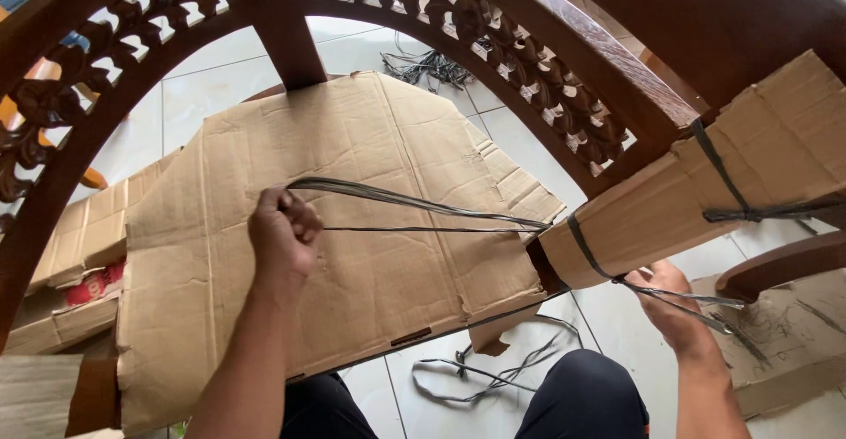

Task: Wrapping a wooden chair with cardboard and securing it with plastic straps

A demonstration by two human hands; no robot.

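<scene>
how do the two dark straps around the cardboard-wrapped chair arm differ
The nearer strap sits by the wrap's open end, and its long tails are gripped by both hands: left hand and right hand. The farther strap sits higher up the cardboard wrap, already knotted, with a loose tail that no hand touches. The nearer one's tails stretch wide across the flat cardboard; the farther one's run off to the right. Both are thin, dark grey bands.

Brown cardboard (370,227) wraps dark reddish-brown wood carved with openwork scrolls (538,60), tied with grey-black strapping (423,199) over white floor tiles (220,78).
</scene>
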